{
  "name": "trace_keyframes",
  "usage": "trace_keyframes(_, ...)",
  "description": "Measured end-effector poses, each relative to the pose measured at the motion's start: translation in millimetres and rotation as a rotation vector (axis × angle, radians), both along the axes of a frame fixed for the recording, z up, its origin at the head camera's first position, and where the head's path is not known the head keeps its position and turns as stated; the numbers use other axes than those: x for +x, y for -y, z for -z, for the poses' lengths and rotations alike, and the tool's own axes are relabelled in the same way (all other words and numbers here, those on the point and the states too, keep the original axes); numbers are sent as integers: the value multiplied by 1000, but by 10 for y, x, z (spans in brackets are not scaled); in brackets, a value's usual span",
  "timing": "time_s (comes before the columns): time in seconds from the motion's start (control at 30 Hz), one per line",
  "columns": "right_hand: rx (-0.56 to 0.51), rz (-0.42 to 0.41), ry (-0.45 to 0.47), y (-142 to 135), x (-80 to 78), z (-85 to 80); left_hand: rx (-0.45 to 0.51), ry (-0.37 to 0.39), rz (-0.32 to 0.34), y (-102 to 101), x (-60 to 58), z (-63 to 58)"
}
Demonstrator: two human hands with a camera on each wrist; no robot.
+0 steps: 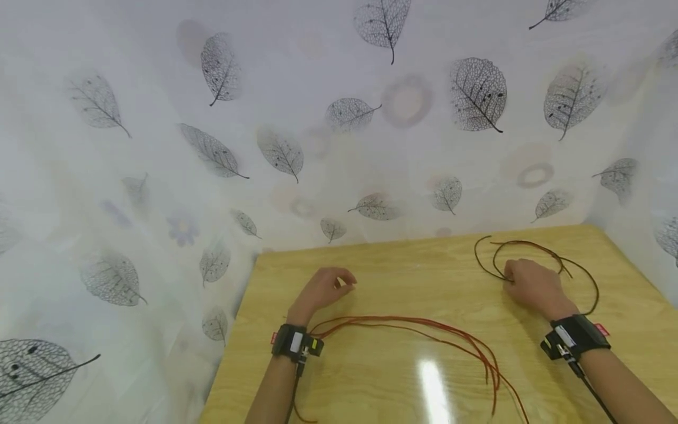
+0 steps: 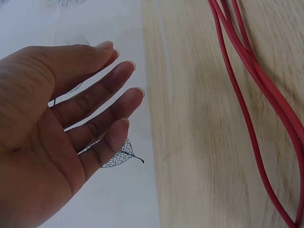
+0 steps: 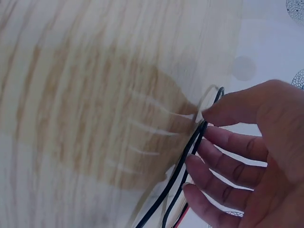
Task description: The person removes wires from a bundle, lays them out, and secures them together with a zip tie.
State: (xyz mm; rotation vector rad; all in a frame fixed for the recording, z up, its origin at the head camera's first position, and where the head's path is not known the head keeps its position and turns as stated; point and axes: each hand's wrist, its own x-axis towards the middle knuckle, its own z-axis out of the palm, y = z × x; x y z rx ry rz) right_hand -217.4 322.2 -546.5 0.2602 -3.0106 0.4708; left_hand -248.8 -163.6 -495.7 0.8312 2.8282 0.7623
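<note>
At the far right of the table, my right hand (image 1: 537, 288) pinches a bundle of thin black cords (image 1: 597, 290) lying in loose loops. The right wrist view has the thumb and index fingertips meeting at the black cords (image 3: 167, 187), the other fingers loosely bent beside them. My left hand (image 1: 323, 288) hovers over the left of the table, fingers relaxed and apart, holding nothing. In the left wrist view its palm (image 2: 38, 156) is bare. Several red cords (image 1: 392, 319) curve across the table near the left wrist, running toward the front right.
The light wooden table (image 1: 424, 268) meets a white leaf-printed curtain (image 1: 318, 70) at the back and sides. Each wrist wears a black strap with a small camera (image 1: 313, 346) and a cable. A bright light reflection (image 1: 433, 388) lies near the front of the table.
</note>
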Motion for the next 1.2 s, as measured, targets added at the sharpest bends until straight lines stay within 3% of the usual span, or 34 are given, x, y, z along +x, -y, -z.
trace_keyframes(0.13,35,-27,-15,-1,-35,13,6,14,11,-30,-13,-9)
trace_keyframes(0.23,72,-47,-83,-6,-50,29,-6,25,15,-59,-13,-7)
trace_keyframes(0.43,67,-77,-388,46,-36,-48,-23,16,24,-120,-16,0)
trace_keyframes(0.63,79,-155,-620,284,-24,-373,9,-75,74,-320,-31,-34)
trace_keyframes(0.77,116,-231,-662,579,-8,-550,46,-131,126,-550,-16,-81)
trace_keyframes(1.0,169,-375,-602,1131,67,-651,0,-237,216,-875,39,-112)
trace_keyframes(1.2,129,-480,-664,1422,128,-715,-9,-236,270,-1039,96,-110)
